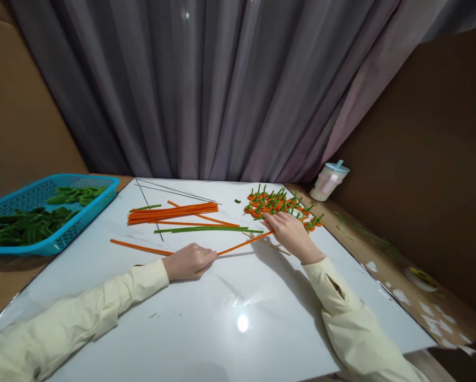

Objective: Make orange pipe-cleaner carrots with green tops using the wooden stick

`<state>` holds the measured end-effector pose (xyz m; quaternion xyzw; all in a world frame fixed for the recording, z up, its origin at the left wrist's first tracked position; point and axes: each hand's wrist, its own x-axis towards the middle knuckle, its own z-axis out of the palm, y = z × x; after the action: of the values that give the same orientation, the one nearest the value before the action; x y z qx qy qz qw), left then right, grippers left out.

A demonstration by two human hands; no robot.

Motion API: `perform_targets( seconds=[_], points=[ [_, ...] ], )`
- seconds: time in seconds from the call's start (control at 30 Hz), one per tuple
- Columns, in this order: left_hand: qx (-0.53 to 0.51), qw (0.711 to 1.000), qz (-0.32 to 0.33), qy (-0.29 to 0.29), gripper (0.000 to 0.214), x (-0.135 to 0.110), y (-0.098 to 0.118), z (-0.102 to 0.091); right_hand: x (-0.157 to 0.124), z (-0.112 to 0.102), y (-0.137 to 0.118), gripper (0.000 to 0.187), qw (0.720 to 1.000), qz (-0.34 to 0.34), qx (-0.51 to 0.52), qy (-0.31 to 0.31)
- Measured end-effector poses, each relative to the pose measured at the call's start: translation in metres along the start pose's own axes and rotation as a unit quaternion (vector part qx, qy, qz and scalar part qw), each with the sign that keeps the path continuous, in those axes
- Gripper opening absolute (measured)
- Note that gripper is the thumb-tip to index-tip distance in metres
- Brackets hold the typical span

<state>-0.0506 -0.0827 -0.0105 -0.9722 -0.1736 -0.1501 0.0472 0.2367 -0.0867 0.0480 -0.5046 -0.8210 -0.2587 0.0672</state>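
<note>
An orange pipe cleaner stretches between my two hands over the white board. My left hand is closed around it, and an orange length sticks out on its far left side, apparently the same pipe cleaner. My right hand pinches the other end, its fingertips partly hidden. Just beyond lie a bundle of orange pipe cleaners and a few green pipe cleaners. Several small orange fuzzy pieces with green stalks stand crowded behind my right hand. A thin wooden stick lies under that hand.
At left, a blue basket holds green fuzzy shapes. A lidded cup stands at the back right. White scraps and a round roll lie along the right edge. A grey curtain hangs behind the white board.
</note>
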Motion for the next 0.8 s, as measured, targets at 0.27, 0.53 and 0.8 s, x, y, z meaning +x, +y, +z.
perform_targets(
  seconds=[0.27, 0.53, 0.8],
  points=[
    [-0.053, 0.996, -0.071, -0.019, 0.026, 0.004, 0.004, -0.003, -0.016, 0.010, 0.007, 0.026, 0.980, 0.197, -0.040, -0.006],
    [-0.051, 0.979, -0.145, -0.132, 0.045, 0.009, -0.005, -0.039, -0.019, 0.035, -0.004, 0.029, 0.968, 0.235, 0.063, -0.055],
    [-0.056, 0.924, -0.258, -0.277, 0.013, -0.013, -0.048, -0.081, -0.020, 0.049, -0.001, 0.026, 0.944, 0.256, 0.208, -0.009]
  ],
)
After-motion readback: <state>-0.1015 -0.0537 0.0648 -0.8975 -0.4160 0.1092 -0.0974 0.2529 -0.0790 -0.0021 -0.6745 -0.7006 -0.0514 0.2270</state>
